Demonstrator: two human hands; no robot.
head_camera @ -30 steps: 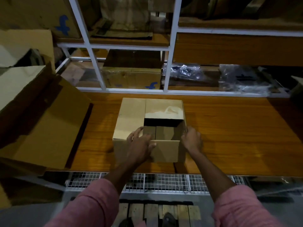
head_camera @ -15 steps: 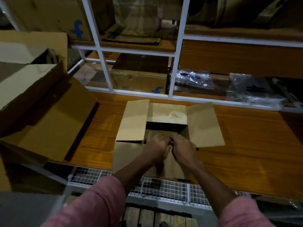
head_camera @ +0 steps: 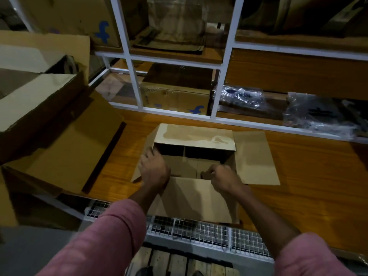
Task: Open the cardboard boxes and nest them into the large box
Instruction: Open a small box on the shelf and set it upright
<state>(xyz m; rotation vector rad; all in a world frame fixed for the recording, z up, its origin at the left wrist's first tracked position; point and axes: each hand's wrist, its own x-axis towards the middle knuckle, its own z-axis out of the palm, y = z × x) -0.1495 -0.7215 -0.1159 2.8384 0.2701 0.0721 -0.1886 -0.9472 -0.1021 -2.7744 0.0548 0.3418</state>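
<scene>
A small cardboard box (head_camera: 196, 137) sits on the wooden table (head_camera: 310, 176) in front of me, its top open. Its right flap (head_camera: 256, 158) lies flat on the table, the far flap stands back, and the near flap (head_camera: 191, 198) hangs toward me over the table edge. My left hand (head_camera: 154, 171) rests on the box's left rim, covering the left flap. My right hand (head_camera: 223, 177) pinches the near edge of the opening, fingers curled. The large box (head_camera: 59, 140) lies on its side at the left, its mouth facing the small box.
White metal shelving (head_camera: 227, 80) rises behind the table, with a printed carton (head_camera: 175, 96) and plastic-wrapped bundles (head_camera: 239, 96) behind it. A wire mesh strip (head_camera: 199, 230) runs along the table's near edge. More cartons are stacked at the far left (head_camera: 39, 48).
The box's top went from closed to fully open: right flap laid flat, near flap folded down toward me. My hands moved apart from the middle seam to the left rim and near edge.
</scene>
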